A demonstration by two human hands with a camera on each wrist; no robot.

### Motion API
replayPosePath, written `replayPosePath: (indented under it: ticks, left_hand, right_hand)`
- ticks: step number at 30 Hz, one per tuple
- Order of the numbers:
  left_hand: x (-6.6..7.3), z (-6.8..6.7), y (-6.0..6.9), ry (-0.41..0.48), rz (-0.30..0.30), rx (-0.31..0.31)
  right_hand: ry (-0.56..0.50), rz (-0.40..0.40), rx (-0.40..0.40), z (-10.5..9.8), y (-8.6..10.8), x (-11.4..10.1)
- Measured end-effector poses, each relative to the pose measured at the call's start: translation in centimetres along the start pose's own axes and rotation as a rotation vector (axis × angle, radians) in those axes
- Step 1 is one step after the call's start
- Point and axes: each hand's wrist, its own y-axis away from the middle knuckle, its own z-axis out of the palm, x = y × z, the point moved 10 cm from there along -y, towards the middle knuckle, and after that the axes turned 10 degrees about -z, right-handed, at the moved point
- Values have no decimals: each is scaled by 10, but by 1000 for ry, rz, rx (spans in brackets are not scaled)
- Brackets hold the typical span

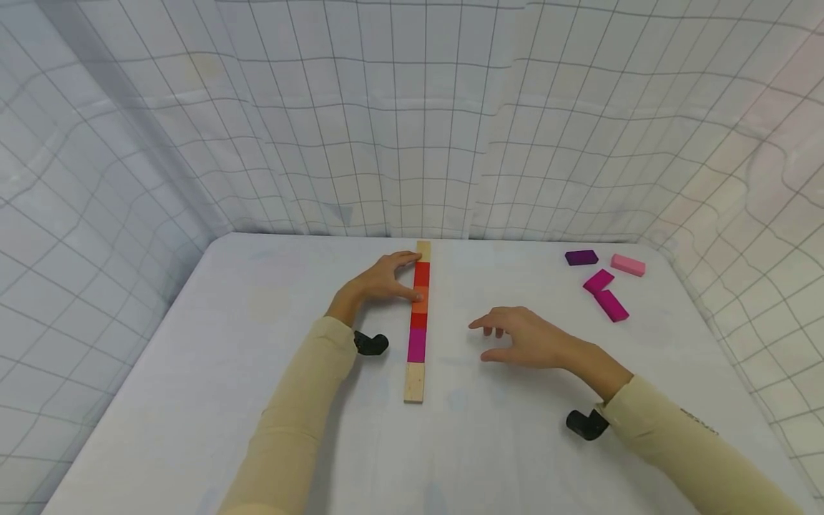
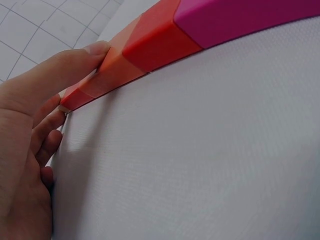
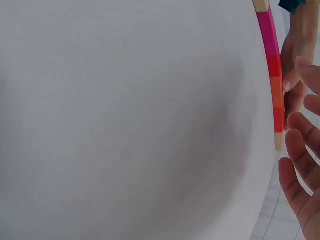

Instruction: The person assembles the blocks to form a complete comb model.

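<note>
A straight row of coloured wooden blocks runs away from the person in the head view. From near to far lie a plain wood block (image 1: 415, 383), a magenta block (image 1: 416, 345), a short red block (image 1: 418, 321), an orange block (image 1: 420, 305), a longer red block (image 1: 421, 273) and another plain block (image 1: 424, 247). My left hand (image 1: 383, 277) rests along the row's left side, thumb on the orange block and fingertips by the far blocks. My right hand (image 1: 524, 337) hovers right of the row, fingers loosely bent, holding nothing.
At the back right of the white table (image 1: 257, 400) lie a dark purple block (image 1: 581, 257), a pink block (image 1: 627, 265) and two magenta blocks, one nearer (image 1: 611, 305) and one farther (image 1: 599, 280). White checked curtains (image 1: 438, 143) hang around the table.
</note>
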Motion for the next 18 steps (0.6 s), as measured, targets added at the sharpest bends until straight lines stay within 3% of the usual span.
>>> replayPosePath:
  ticks: [8,18]
  left_hand:
    - [0,0,1,26,-5,-4]
    - [0,0,3,36,-20,-7]
  right_hand:
    - [1,55,92,-32,23,35]
    - [7,200,214,-69,57,85]
